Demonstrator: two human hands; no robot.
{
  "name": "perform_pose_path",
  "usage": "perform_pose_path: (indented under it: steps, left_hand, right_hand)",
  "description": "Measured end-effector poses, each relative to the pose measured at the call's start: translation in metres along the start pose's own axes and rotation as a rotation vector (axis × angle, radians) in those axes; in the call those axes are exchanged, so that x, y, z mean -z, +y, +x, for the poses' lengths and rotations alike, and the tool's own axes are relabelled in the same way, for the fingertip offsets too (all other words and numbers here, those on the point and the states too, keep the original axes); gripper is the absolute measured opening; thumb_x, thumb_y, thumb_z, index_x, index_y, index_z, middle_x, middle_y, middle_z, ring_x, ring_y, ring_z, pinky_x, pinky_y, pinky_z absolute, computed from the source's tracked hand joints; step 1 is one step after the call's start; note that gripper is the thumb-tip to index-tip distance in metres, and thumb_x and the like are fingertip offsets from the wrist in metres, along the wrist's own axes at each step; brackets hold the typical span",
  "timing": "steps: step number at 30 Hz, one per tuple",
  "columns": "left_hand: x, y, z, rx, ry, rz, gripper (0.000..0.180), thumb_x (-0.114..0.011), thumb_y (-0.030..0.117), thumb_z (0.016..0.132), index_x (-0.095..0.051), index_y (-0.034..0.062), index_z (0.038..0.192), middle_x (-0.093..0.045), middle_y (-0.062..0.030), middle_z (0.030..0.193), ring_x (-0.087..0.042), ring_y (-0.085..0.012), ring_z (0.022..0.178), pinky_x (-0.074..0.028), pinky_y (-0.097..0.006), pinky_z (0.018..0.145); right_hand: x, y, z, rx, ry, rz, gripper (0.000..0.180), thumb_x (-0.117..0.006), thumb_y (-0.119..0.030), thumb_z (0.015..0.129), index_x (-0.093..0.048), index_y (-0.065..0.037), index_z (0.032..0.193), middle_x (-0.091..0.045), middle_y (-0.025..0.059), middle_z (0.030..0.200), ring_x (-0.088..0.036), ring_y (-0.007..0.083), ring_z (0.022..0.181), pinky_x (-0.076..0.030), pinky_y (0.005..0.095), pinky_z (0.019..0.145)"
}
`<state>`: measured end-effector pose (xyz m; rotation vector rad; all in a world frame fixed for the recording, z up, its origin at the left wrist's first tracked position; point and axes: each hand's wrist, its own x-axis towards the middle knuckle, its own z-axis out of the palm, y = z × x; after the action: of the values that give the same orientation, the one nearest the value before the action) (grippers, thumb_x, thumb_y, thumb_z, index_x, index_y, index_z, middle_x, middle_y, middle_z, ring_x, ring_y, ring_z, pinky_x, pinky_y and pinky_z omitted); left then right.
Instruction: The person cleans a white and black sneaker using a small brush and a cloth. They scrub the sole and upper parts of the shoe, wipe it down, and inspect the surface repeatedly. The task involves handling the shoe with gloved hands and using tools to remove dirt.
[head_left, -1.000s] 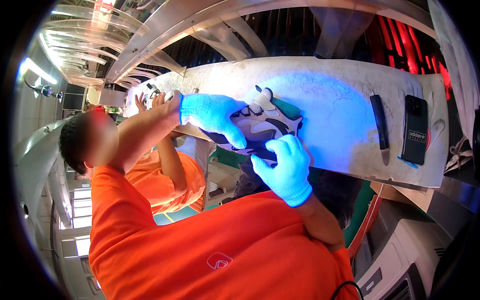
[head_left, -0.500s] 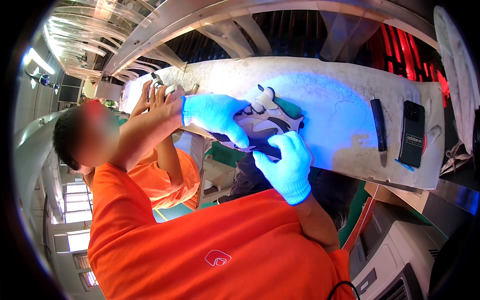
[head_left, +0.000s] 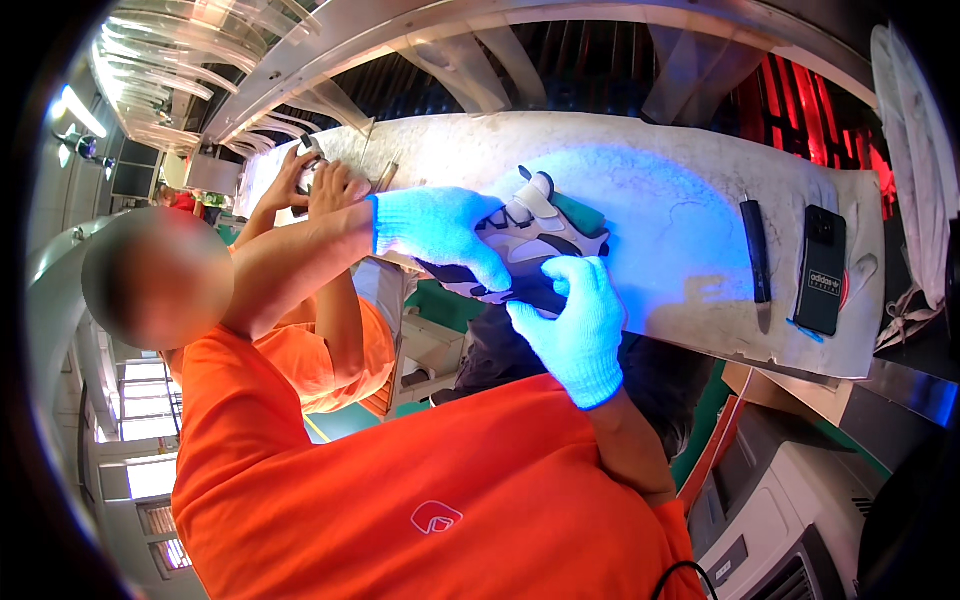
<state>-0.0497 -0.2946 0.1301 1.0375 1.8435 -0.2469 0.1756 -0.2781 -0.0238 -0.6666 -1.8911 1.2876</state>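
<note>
A grey, white and black sneaker (head_left: pixel 526 246) with a white strap is tilted on its side over the near edge of the worktable, under blue light. Dark green material shows at its ankle opening. My left hand (head_left: pixel 440 235), in a knitted glove, grips the front part of the shoe, its thumb along the sole side. Gloved too, my right hand (head_left: pixel 578 330) is at the shoe's near side with fingers curled. Its thumb and forefinger are set apart against the sole edge. Anything small between those fingertips is too hard to make out.
A black-handled knife (head_left: pixel 757 250) and a black phone (head_left: pixel 823 270) lie on the pale worktable (head_left: pixel 690 200) at right. At left, a person's hands (head_left: pixel 325 185) handle another shoe. A metal rail (head_left: pixel 380 52) with clear plastic strips runs along the back. A beige machine (head_left: pixel 790 500) stands lower right.
My right forefinger has moved slightly up along the side of the sneaker. My left hand keeps its grip. The co-worker's hands have shifted on the other shoe.
</note>
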Motion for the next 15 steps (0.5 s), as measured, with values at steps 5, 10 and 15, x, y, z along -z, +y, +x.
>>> perform_pose_path:
  steps: [5, 10, 15]
  left_hand:
    - [-0.007, -0.001, -0.002, 0.021, 0.038, 0.049, 0.091, -0.095, 0.058, 0.079, -0.067, -0.0002, 0.144, -0.079, -0.0197, 0.125, -0.077, -0.0321, 0.112, -0.059, -0.041, 0.101]
    - [-0.013, 0.004, 0.001, 0.072, 0.096, 0.198, 0.103, -0.088, 0.074, 0.079, -0.064, -0.0013, 0.144, -0.077, -0.0248, 0.128, -0.075, -0.0402, 0.118, -0.056, -0.046, 0.106]
    - [-0.016, -0.004, 0.005, 0.04, 0.112, 0.199, 0.107, -0.086, 0.078, 0.079, -0.063, -0.0027, 0.145, -0.076, -0.0265, 0.13, -0.074, -0.042, 0.119, -0.056, -0.046, 0.106]
  right_hand:
    - [0.004, -0.005, 0.005, -0.067, -0.082, 0.005, 0.057, -0.1, -0.018, 0.073, -0.067, -0.008, 0.118, -0.068, 0.0119, 0.111, -0.072, 0.0302, 0.095, -0.06, 0.0435, 0.081]
    - [-0.001, -0.004, 0.007, -0.011, -0.113, -0.073, 0.058, -0.099, -0.019, 0.075, -0.064, -0.009, 0.121, -0.066, 0.0125, 0.111, -0.072, 0.0325, 0.098, -0.06, 0.0459, 0.082]
    - [-0.003, -0.003, 0.006, 0.009, -0.121, -0.091, 0.058, -0.098, -0.02, 0.076, -0.063, -0.009, 0.121, -0.064, 0.0121, 0.111, -0.069, 0.0345, 0.102, -0.058, 0.0489, 0.08]
